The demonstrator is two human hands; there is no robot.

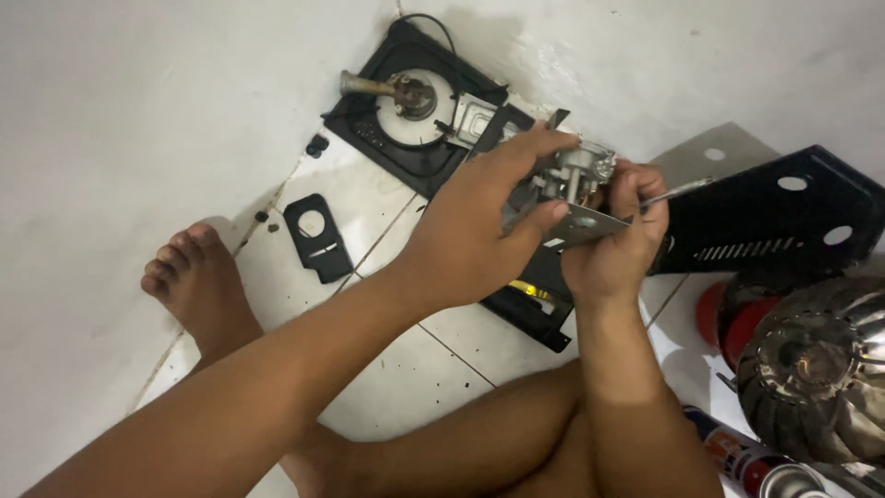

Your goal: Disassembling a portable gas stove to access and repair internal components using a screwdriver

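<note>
Hands met above the tiled floor [406, 369]: the left hand [470, 240] had its fingers clamped on a grey metal valve assembly [572, 189], while the right hand [618, 244] gripped a screwdriver [678, 191] against it. A black stove base [415, 111] lay beyond, a black cover [784, 221] to the right.

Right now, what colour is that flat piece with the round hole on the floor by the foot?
Black. The flat bracket shows clearly in the head view.
</note>
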